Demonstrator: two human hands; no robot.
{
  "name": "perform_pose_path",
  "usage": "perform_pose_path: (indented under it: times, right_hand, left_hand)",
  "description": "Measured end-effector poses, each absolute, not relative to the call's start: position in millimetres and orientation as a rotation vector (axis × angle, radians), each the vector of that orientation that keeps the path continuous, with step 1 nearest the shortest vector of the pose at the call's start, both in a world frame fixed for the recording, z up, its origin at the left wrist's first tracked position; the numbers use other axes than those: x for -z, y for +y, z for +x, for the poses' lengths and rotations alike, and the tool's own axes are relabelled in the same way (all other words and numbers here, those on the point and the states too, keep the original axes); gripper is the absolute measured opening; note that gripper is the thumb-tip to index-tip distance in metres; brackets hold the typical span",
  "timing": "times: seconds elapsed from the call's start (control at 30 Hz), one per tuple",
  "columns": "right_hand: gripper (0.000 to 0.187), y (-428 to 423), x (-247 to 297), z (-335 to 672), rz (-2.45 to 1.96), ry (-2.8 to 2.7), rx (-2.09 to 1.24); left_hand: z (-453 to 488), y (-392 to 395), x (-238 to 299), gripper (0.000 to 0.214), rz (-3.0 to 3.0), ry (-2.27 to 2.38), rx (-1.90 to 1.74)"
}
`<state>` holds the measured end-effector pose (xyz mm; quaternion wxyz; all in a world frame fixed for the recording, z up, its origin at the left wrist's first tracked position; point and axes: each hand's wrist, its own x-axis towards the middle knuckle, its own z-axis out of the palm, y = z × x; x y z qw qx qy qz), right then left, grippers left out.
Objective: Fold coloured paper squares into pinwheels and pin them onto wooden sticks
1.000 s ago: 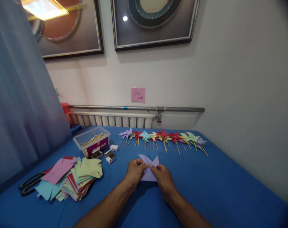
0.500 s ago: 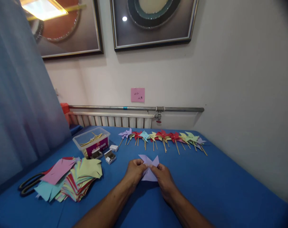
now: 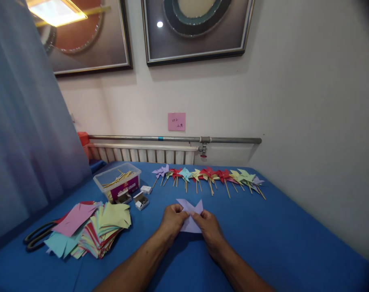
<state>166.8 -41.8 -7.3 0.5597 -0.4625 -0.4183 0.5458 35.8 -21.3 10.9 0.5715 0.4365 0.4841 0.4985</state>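
Note:
A sheet of purple paper, cut and partly folded like a pinwheel, is held above the blue tabletop between my two hands. My left hand grips its left side, thumb pressed near the centre and fingers behind. On the opposite side, my right hand pinches it the same way, its thumb close to the other thumb. Two pointed corners of the paper stick up at the top. Whether a pin is at the centre is hidden by the thumbs.
Finished pinwheels on sticks lie in a row at the back. To the left are a clear plastic tub of sticks, small open boxes, a stack of cut coloured paper and scissors. A blue curtain hangs at left.
The purple paper has shifted very slightly to the left between my hands. Both hands keep their pinch, and the other things stay where they were.

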Motion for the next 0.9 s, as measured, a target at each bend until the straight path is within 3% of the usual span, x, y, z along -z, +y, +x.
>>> perform_pose_path:
  times: [0.57, 0.8, 0.9]
  right_hand:
    - [0.034, -42.4, 3.1, 166.3, -1.128, -1.033, -1.278]
    - [0.034, -39.5, 5.7, 168.1, -1.183, -1.110, -1.259]
    - [0.033, -38.7, 6.1, 167.9, -1.173, -1.166, -1.288]
  left_hand:
    - [31.2, -23.8, -14.0, 0.023, 0.857, 1.051, -1.186]
    - [24.5, -20.4, -23.2, 0.040, 0.960, 1.092, -1.297]
    - [20.4, -19.6, -26.3, 0.037, 1.099, 1.089, -1.255]
